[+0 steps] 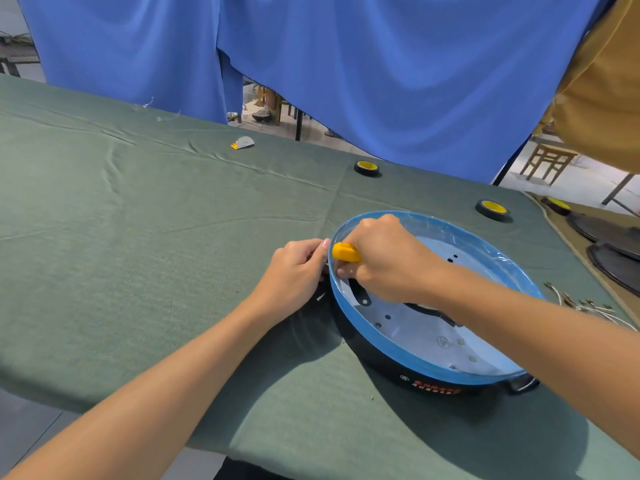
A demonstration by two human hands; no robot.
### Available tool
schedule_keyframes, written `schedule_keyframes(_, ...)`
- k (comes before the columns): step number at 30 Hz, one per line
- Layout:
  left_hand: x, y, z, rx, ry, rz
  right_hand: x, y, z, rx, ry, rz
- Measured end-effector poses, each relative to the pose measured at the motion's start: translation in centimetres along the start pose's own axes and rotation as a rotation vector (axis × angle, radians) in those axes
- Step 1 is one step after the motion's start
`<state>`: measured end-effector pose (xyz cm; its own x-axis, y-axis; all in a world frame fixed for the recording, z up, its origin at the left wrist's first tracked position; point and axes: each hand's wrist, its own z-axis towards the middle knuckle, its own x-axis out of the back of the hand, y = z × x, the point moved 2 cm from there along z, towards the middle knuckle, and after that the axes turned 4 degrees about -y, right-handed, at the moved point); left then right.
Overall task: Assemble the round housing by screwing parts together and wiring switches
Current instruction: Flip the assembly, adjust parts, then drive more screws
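The round housing (408,355) lies on the green table cloth at the right, black outside, pale inside, its rim wrapped in blue film. My right hand (384,258) reaches inside at the left wall and is closed around a yellow-handled tool (345,252). My left hand (298,268) is outside that same wall, fingers pinched against the rim; what it pinches is hidden. A black bracket (362,295) and a dark curved part (429,311) lie on the housing floor among several holes.
Two tape rolls with yellow cores (366,167) (492,208) sit toward the far edge. A small grey and orange piece (242,143) lies farther left. Loose white wires (588,306) and dark round plates (613,244) are at the right. Blue curtains hang behind.
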<state>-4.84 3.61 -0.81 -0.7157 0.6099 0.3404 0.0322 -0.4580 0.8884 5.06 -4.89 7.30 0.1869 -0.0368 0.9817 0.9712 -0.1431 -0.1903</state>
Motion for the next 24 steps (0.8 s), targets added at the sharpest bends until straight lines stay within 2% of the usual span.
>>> schedule_keyframes(3, -0.1, -0.1, 0.0, 0.003, 0.001, 0.017, -1.2, -0.1, -0.2, -0.131, 0.091, 0.029)
schedule_keyframes(6, -0.1, 0.0, 0.0, 0.008, 0.007, 0.04, -1.6, -0.1, -0.4, -0.162, 0.12, 0.039)
schedule_keyframes(9, -0.1, 0.0, 0.0, 0.007, 0.01, 0.051, -1.0, 0.1, -0.8, -0.104, 0.079, 0.041)
schedule_keyframes(12, -0.1, 0.1, -0.1, -0.003, 0.004, 0.072, -0.3, 0.5, -1.1, 0.053, 0.022, 0.085)
schedule_keyframes(17, 0.1, 0.3, -0.2, -0.016, 0.005, 0.088, 0.0, 0.6, -1.1, 0.24, -0.025, -0.036)
schedule_keyframes(21, 0.1, 0.3, -0.2, -0.014, 0.011, 0.107, -0.2, 0.3, -1.0, 0.243, -0.044, -0.124)
schedule_keyframes(24, 0.1, 0.3, -0.1, -0.003, 0.02, 0.113, -0.7, 0.0, -1.0, 0.157, 0.006, -0.121)
